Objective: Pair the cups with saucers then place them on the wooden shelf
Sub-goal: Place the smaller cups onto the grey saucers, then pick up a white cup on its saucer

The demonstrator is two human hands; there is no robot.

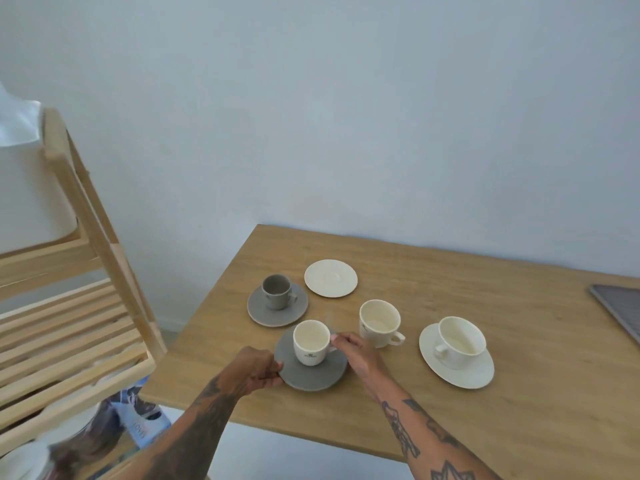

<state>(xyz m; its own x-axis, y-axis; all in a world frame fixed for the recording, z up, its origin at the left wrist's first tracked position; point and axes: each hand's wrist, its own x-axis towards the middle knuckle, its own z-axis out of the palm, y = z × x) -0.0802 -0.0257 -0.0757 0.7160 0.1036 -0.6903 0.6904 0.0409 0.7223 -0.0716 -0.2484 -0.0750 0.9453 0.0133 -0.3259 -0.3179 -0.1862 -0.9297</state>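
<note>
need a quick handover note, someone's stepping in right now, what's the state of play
Left hand grips the near grey saucer at its left rim; right hand is at the handle of the cream cup on it.
Paired on the table: grey cup on grey saucer, wide cream cup on cream saucer.
Left: tall cream cup and bare saucer unpaired; no set is on the wooden shelf yet.

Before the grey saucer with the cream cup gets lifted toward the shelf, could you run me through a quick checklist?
1. Left hand grips the grey saucer at its left rim: ok.
2. Right hand at the saucer's right side, fingers by the cup handle: ok.
3. Cream cup upright on the saucer: ok.
4. Cup colour matches saucer: not ok.
5. Slatted wooden shelf has free room: ok.
6. Saucer already off the table: cannot tell.
</note>
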